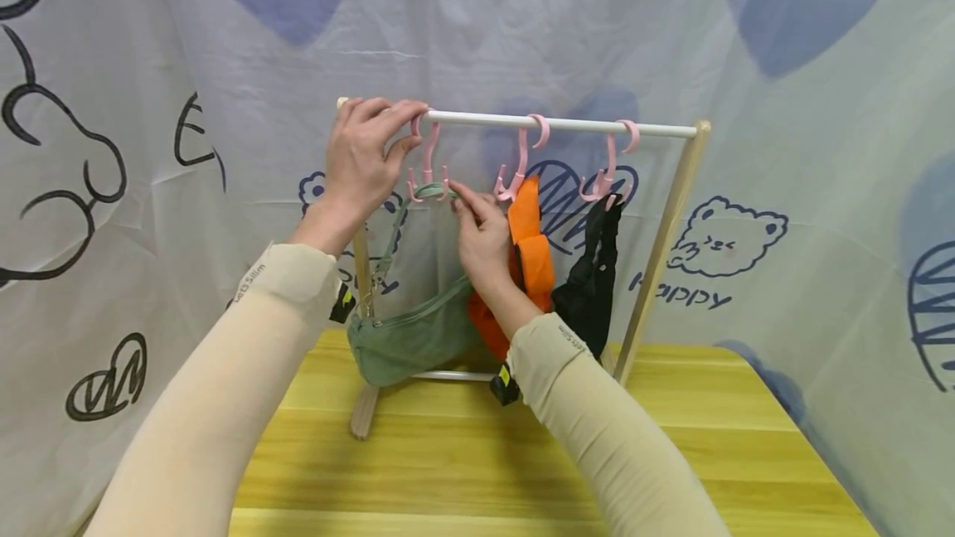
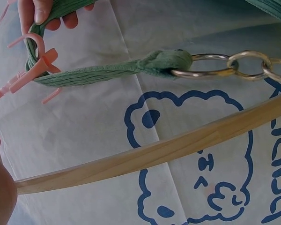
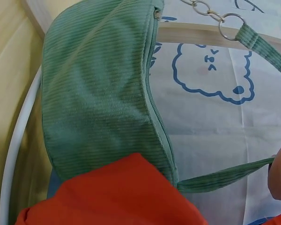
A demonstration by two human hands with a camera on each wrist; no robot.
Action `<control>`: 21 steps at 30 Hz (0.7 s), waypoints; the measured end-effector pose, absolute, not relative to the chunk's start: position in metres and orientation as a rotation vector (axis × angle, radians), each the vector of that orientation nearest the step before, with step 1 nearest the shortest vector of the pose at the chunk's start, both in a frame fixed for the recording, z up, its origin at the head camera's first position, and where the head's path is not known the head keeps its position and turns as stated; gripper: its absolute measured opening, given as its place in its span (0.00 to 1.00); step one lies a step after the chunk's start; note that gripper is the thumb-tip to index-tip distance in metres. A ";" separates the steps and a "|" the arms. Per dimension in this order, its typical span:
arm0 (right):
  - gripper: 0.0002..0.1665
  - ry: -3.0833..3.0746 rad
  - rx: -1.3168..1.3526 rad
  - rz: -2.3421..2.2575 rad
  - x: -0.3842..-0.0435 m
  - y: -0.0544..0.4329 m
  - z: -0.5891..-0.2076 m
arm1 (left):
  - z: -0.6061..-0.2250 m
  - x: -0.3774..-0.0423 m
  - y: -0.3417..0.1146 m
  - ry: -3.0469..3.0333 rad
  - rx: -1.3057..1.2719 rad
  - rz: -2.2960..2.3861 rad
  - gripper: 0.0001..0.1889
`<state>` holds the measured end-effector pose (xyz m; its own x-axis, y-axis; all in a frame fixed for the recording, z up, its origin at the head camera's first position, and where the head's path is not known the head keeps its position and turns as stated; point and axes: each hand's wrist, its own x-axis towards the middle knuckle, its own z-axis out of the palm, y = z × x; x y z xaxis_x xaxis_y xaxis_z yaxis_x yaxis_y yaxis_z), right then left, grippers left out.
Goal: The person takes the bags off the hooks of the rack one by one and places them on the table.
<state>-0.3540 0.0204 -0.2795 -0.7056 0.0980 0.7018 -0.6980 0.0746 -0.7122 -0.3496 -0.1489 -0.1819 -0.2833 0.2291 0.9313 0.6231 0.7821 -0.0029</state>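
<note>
A green corduroy shoulder bag point(image 1: 418, 342) hangs at the left of a small rack, its strap point(image 2: 93, 75) looped over the prongs of a pink hook hanger point(image 1: 429, 157). My right hand point(image 1: 485, 240) pinches the strap just right of those prongs. Up at the rack's left end, my left hand point(image 1: 366, 157) grips the white rail point(image 1: 485, 118), fingers over the top and thumb beneath, beside the hanger's upper hook. That hook is partly hidden by the hand. Gold chain links point(image 2: 250, 64) join the strap's left end to the bag.
An orange bag point(image 1: 531, 230) hangs from the middle pink hanger point(image 1: 522, 160), overlapping the green bag's right end. A black bag point(image 1: 593, 280) hangs from the right hanger point(image 1: 610, 162). The rack's wooden post point(image 1: 667, 247) stands on a wood-grain table point(image 1: 418, 471), with a printed curtain point(image 1: 783, 131) behind.
</note>
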 end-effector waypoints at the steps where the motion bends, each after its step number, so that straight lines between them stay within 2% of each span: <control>1: 0.17 -1.750 0.593 1.700 -0.354 0.020 -0.279 | -0.182 -0.349 -0.149 -1.858 -0.654 -0.441 0.19; 21: 0.17 -1.773 0.505 1.735 -0.344 0.014 -0.265 | -0.183 -0.349 -0.147 -1.844 -0.657 -0.452 0.20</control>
